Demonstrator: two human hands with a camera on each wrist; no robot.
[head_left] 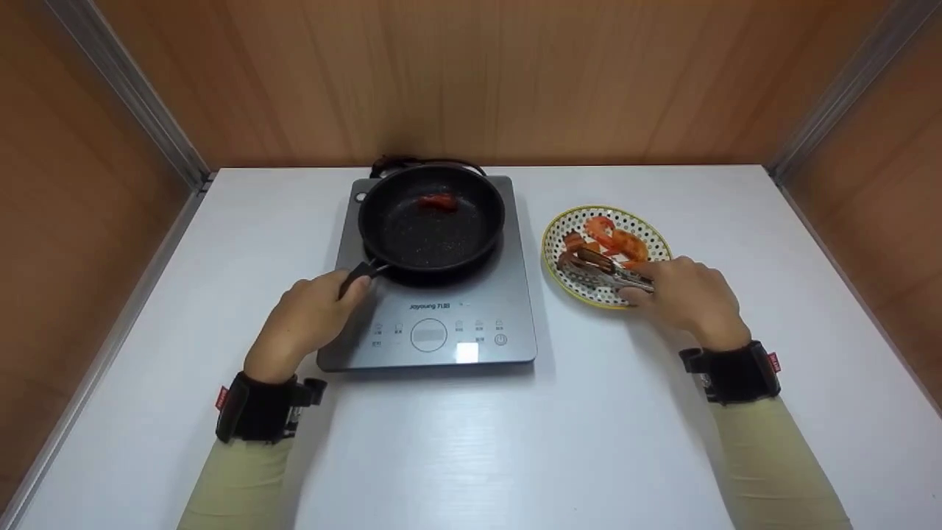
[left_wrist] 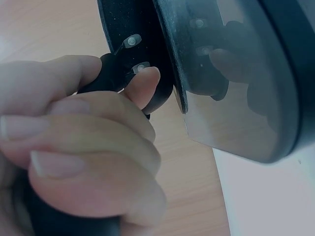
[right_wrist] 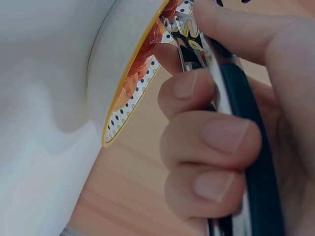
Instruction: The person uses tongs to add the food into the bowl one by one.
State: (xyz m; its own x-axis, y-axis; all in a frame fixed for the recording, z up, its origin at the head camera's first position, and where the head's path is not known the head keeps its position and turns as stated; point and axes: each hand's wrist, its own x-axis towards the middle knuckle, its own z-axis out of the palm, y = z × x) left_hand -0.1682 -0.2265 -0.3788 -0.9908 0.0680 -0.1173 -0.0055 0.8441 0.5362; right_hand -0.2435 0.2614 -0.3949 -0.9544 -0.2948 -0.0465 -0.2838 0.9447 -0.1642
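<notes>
My left hand (head_left: 307,316) grips the black handle (head_left: 358,277) of a frying pan (head_left: 434,243), its fingers curled round it in the left wrist view. One dark red piece of food (head_left: 438,202) lies toward the back of the pan. My right hand (head_left: 684,298) holds metal tongs (head_left: 607,271) with dark grips (right_wrist: 248,132). The tongs' ends reach into a dotted, yellow-rimmed plate (head_left: 553,283), right at the food on it. Several reddish-orange pieces (head_left: 629,245) lie there, some browner at the left.
The pan stands on a grey induction cooker (head_left: 471,294) with a touch panel at its front. A black cord (head_left: 390,163) runs behind the pan. The white table (head_left: 434,456) is bounded by a wooden back wall (head_left: 471,81) and wooden side walls with metal edges.
</notes>
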